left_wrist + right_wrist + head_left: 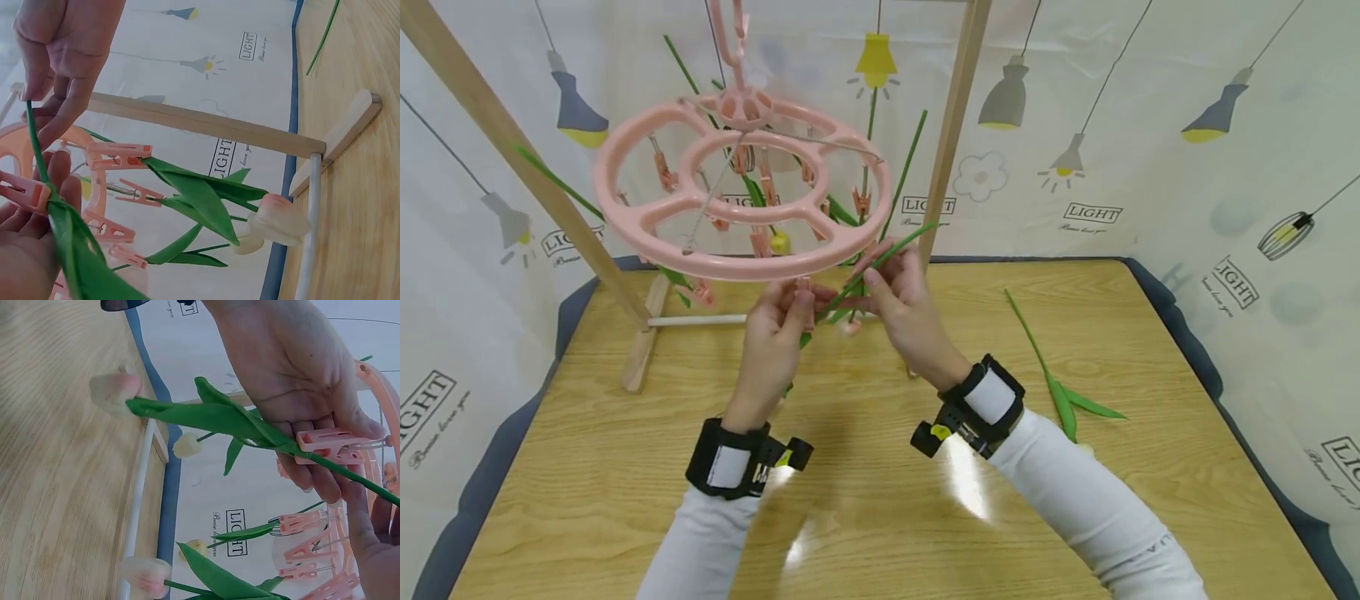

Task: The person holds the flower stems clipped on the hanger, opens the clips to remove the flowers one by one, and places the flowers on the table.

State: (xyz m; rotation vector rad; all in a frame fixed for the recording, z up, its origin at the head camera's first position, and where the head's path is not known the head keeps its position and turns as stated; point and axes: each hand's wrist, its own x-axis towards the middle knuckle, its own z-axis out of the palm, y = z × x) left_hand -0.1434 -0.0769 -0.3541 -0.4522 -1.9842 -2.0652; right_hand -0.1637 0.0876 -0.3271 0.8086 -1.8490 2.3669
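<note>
My left hand (772,337) pinches a pink clothespin (331,445) that hangs from the front rim of a round pink hanger (737,267). The clip's jaws meet the green stem of an artificial tulip (212,419), just beside its leaf base. Its pale pink flower hangs toward the table in the right wrist view. With thumb and fingers my right hand (913,308) holds the bare end of that stem, slanting up to the right. Other tulips (281,219) hang head down from pink clips behind both hands.
A wooden stand (953,125) with a white crossbar (700,320) stands behind the hands, the hanger suspended within it. Another tulip (1060,392) lies on the table (1150,500) at the right, its flower partly hidden by the right sleeve. A printed backdrop (1037,192) surrounds the table.
</note>
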